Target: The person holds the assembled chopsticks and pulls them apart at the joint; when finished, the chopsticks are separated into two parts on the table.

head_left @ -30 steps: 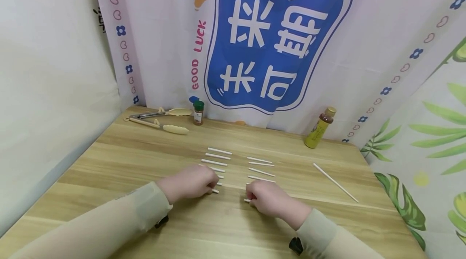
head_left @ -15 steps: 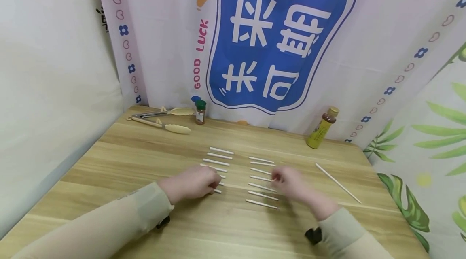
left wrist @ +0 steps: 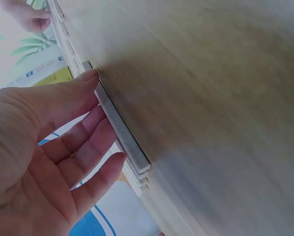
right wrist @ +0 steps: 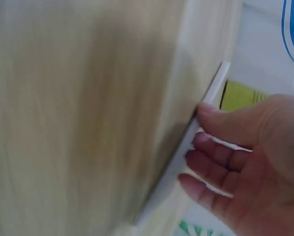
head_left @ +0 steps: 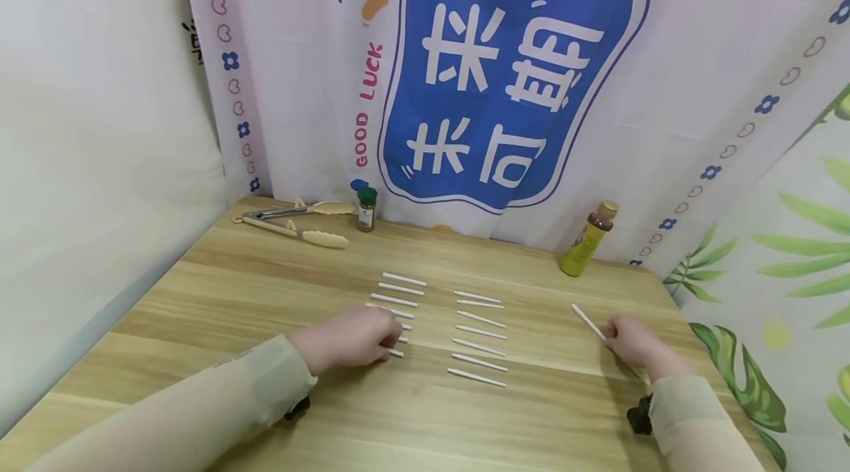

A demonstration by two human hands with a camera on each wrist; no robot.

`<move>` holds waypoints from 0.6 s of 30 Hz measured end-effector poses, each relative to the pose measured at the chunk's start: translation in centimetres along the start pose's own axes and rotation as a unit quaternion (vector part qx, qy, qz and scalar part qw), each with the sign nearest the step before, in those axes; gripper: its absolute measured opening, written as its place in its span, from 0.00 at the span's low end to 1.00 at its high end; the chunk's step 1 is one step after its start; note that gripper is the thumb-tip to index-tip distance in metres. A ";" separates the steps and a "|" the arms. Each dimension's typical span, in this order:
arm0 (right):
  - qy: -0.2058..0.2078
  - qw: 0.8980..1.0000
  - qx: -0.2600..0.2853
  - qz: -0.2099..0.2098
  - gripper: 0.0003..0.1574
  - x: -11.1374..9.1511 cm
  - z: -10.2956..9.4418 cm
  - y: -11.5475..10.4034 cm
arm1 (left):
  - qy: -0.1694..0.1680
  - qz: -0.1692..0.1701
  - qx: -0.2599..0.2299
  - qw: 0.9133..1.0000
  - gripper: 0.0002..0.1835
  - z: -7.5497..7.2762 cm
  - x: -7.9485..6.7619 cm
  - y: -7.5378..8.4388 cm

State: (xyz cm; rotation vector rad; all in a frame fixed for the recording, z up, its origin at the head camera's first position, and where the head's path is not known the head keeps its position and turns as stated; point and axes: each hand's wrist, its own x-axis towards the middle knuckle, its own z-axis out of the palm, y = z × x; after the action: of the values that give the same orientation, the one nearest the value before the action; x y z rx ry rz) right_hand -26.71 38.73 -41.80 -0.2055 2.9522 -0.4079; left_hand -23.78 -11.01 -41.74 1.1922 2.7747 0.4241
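Observation:
Two columns of short white sticks lie on the wooden table [head_left: 412,428]. In the head view my left hand [head_left: 355,335] covers part of the left column [head_left: 395,300]. Its thumb and fingers pinch the nearest short white stick [left wrist: 120,125], which lies at the table surface in the left wrist view. The right column [head_left: 481,344] has several sticks with narrower left ends. Farther right, my right hand [head_left: 636,346] holds a long white stick [head_left: 586,320] by its middle. In the right wrist view the thumb lies on the long stick, with the fingers on its other side.
Tongs [head_left: 292,223] with cream tips lie open at the back left, beside a green-capped spice jar [head_left: 367,209]. A yellow-labelled bottle [head_left: 587,240] stands at the back right. Printed curtains [head_left: 299,88] hang behind and beside the table.
My right hand has moved right, away from the right column, and now holds the long white stick. The right column's nearest sticks are uncovered. My left hand stays at the left column.

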 end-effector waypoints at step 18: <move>0.010 0.970 0.070 -0.231 0.07 1.1 0.0 -20.4 | 0.180 0.058 0.032 0.981 0.12 -4.9 4.4 3.0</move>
State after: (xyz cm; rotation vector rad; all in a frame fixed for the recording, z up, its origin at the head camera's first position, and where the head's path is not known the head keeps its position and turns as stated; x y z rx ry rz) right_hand -25.43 19.14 -36.27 -0.8803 2.8572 -0.6746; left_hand -25.68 -6.89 -36.06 1.4257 3.0457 0.6239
